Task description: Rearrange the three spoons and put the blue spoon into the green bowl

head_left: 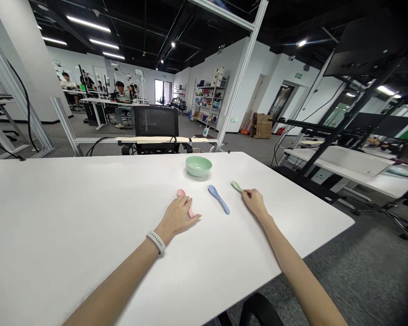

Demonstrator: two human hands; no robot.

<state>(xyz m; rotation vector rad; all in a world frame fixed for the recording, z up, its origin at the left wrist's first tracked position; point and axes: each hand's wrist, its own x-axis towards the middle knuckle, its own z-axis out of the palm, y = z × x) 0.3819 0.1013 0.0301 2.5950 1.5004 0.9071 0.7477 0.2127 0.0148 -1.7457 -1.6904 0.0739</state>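
Observation:
On the white table (71,203) stands a pale green bowl (198,165), with three spoons in front of it. My left hand (177,217) rests on the pink spoon (182,193), fingers closed over its handle, and a white band circles that wrist. The blue spoon (219,198) lies free between my hands. My right hand (254,201) pinches the handle end of the green spoon (236,185), which still lies on the table.
A black mesh chair (155,122) stands behind the table's far edge. Metal frame posts (240,77) rise at the back. To the right is another desk (347,165) with black stands. People sit at desks far back left.

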